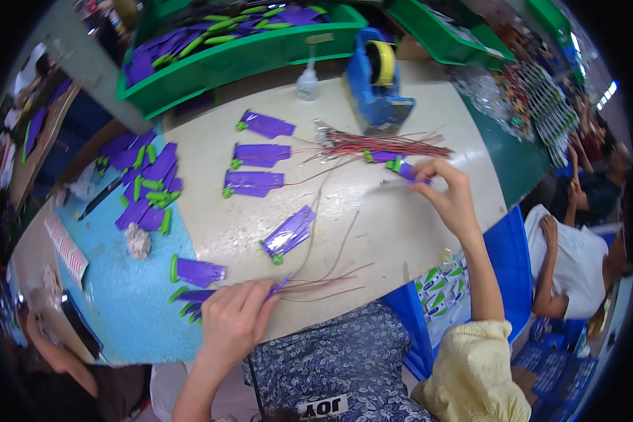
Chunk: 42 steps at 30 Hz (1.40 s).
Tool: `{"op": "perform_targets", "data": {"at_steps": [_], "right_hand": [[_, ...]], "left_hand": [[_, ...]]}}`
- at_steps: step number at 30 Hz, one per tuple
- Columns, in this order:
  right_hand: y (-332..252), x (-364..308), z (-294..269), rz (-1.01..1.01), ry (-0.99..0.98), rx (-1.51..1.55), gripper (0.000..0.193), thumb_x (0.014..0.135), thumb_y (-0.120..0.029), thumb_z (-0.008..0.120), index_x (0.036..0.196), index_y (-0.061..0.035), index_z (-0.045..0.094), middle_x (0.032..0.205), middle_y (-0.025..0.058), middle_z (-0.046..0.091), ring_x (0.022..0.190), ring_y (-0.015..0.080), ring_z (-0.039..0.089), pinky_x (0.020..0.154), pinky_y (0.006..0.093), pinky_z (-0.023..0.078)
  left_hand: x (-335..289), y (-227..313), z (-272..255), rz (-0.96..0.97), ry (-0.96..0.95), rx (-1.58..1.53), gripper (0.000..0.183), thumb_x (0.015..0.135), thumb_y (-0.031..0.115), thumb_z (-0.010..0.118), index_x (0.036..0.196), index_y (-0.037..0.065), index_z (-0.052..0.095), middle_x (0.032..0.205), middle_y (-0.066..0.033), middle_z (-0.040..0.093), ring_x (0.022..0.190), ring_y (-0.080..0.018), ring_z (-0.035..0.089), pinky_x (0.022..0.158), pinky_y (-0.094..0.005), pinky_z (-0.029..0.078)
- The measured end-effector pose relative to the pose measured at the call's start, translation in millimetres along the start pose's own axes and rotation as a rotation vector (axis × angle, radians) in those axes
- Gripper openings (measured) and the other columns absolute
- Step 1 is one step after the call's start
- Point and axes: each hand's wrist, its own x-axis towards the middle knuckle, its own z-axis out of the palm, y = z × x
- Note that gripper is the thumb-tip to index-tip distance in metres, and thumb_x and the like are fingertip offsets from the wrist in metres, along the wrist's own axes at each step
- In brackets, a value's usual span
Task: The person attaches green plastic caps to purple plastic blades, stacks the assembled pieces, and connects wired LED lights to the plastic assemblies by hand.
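My left hand (235, 320) is closed at the near left of the table, its fingertips on the purple end of a piece with thin wires trailing right. Under and beside it lie purple flat pieces with green ends (190, 295); the palm hides part of them. At the right, my right hand (451, 193) pinches a small purple piece with a green end (403, 169). Just beyond it lies a bundle of red and dark wires (394, 144). Between my hands are several separate purple pieces, among them a tilted one (288, 232).
A green bin (239, 74) of purple and green pieces stands at the back, near a small squeeze bottle (307, 86) and a blue tape dispenser (380, 98). More pieces heap on the blue mat (148, 281). A blue crate (517, 274) is at my right; co-workers sit on both sides.
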Motion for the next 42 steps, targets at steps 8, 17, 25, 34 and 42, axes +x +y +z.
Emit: {"op": "perform_targets", "data": {"at_steps": [8,17,25,34,42], "right_hand": [[-95,22,103,0.027,-0.429,0.365,0.014,0.085,-0.007,0.071,0.097,-0.0003,0.075,0.079,0.0110,0.073,0.063,0.0120,0.062,0.062,0.0258,0.049],[-101,16,122,-0.399,-0.535,0.081,0.031,0.069,-0.007,0.078,0.096,-0.0037,0.066,0.099,0.0106,0.060,0.098,0.0297,0.055,0.089,0.0402,0.042],[-126,-26,113,0.225,-0.465,0.814,0.030,0.083,0.003,0.073,0.095,-0.0050,0.047,0.090,0.0054,0.063,0.085,0.0092,0.060,0.077,0.0274,0.049],[-128,-59,126,0.144,-0.201,0.666,0.031,0.080,-0.003,0.078,0.098,-0.0020,0.053,0.087,0.0052,0.065,0.084,0.0104,0.063,0.079,0.0259,0.050],[-135,-44,87,0.097,-0.397,0.211,0.019,0.077,-0.002,0.076,0.090,0.0024,0.063,0.084,0.0133,0.064,0.069,0.0252,0.064,0.065,0.0346,0.051]], "left_hand": [[-9,8,10,-0.008,-0.036,0.019,0.023,0.084,0.014,0.070,0.105,0.006,0.062,0.106,-0.0070,0.067,0.068,-0.0237,0.066,0.062,-0.0344,0.052],[-6,3,14,-0.027,-0.094,0.106,0.021,0.088,0.013,0.063,0.105,0.003,0.058,0.124,-0.0143,0.062,0.068,-0.0223,0.067,0.060,-0.0362,0.054],[2,-6,-8,-0.284,0.047,-0.434,0.026,0.091,0.019,0.063,0.114,0.006,0.059,0.088,-0.0155,0.068,0.070,-0.0372,0.067,0.060,-0.0459,0.051],[4,4,14,-0.179,0.262,-0.397,0.031,0.087,0.023,0.071,0.110,0.004,0.061,0.084,-0.0149,0.069,0.065,-0.0329,0.068,0.055,-0.0403,0.051],[9,6,8,-0.168,-0.170,-0.398,0.035,0.082,0.016,0.061,0.116,0.010,0.055,0.081,-0.0177,0.068,0.065,-0.0388,0.065,0.058,-0.0491,0.050]]}}
